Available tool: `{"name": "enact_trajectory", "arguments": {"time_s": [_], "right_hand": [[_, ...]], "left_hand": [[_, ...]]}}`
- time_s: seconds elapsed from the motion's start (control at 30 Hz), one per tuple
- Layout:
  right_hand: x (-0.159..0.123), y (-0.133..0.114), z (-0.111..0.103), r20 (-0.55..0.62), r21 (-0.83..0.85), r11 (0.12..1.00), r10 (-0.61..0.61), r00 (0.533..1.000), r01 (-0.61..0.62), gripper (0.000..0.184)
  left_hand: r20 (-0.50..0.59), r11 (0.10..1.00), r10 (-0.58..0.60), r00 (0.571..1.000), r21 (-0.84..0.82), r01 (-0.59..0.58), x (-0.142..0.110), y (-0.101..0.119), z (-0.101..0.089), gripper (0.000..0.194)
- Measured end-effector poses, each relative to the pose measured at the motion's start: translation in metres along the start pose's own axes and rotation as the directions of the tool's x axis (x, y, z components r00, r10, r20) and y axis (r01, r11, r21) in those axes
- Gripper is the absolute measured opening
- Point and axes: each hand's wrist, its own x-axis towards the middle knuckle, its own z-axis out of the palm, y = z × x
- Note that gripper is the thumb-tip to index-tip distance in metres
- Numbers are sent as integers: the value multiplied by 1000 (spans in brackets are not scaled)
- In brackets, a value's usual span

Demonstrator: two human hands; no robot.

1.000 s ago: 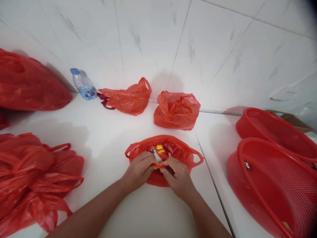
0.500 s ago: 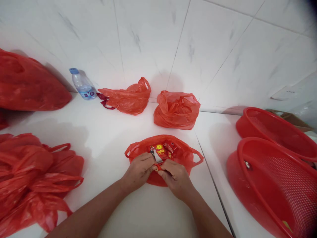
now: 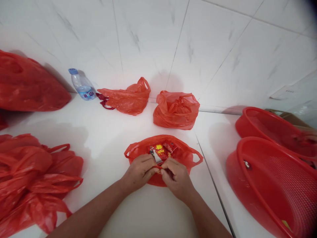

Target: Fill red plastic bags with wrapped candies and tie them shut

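Fingers (image 3: 146,165) of the left hand (image 3: 140,170) and right hand (image 3: 177,177) pinch the near rim of a small red bag (image 3: 183,153) holding red packets (image 3: 162,149), which lies on the white desk (image 3: 104,132) between a heap of red bags (image 3: 34,178) and red baskets (image 3: 272,185).

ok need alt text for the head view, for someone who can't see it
Two bare hands, left hand and right hand, pinch the near rim of an open red plastic bag of small red packets on a white table. Red baskets sit right.
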Motion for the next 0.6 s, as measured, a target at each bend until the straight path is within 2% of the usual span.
{"name": "enact_trajectory", "arguments": {"time_s": [0.13,0.27,0.43,0.6], "right_hand": [[-2,1,0,14,2,1000,-3,1000,3,14],[-1,1,0,10,14,1000,-6,1000,6,15],[1,0,0,-12,18,999,47,999,-46,9],[1,0,0,0,-23,999,27,1000,-27,12]], "left_hand": [[12,999,-17,1000,-48,18,0,3,0,9],[-14,999,-4,1000,-43,4,0,4,1,13],[-51,999,-36,998,-33,34,1,5,0,15],[-26,999,-50,998,-16,50,1,3,0,17]]}}
